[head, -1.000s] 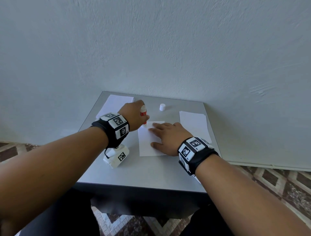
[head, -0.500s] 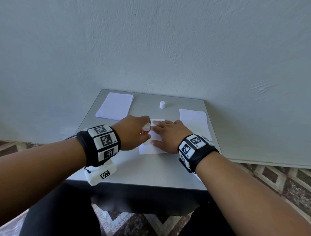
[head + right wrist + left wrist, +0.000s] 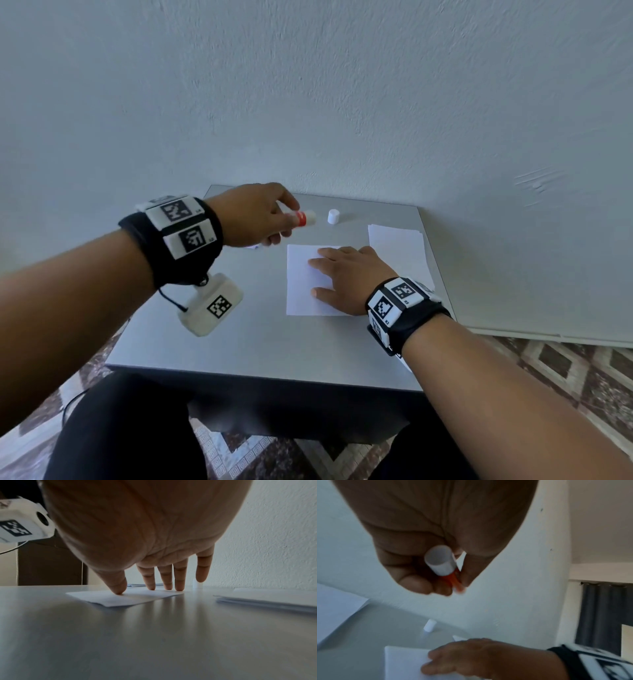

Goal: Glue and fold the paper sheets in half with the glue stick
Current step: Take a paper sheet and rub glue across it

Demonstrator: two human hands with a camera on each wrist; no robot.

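A white paper sheet (image 3: 301, 281) (image 3: 123, 597) (image 3: 406, 662) lies flat in the middle of the grey table (image 3: 274, 342). My right hand (image 3: 346, 277) (image 3: 150, 585) (image 3: 479, 658) presses it down with straight, spread fingers. My left hand (image 3: 253, 216) (image 3: 436, 574) is raised above the table to the left of the sheet. It grips the red and white glue stick (image 3: 301, 218) (image 3: 443, 563), which points right toward the white cap (image 3: 333, 216) (image 3: 429, 627) standing near the table's back edge.
A stack of paper sheets (image 3: 397, 250) (image 3: 267, 600) lies on the table's right side. More paper (image 3: 335, 609) lies at the back left, mostly hidden behind my left hand in the head view. A pale wall (image 3: 342, 102) stands behind the table; patterned floor tiles (image 3: 565, 370) surround it.
My left hand has lifted the glue stick off the sheet and moved it up and back, tipping it to point right. My right hand has stayed pressed on the sheet.
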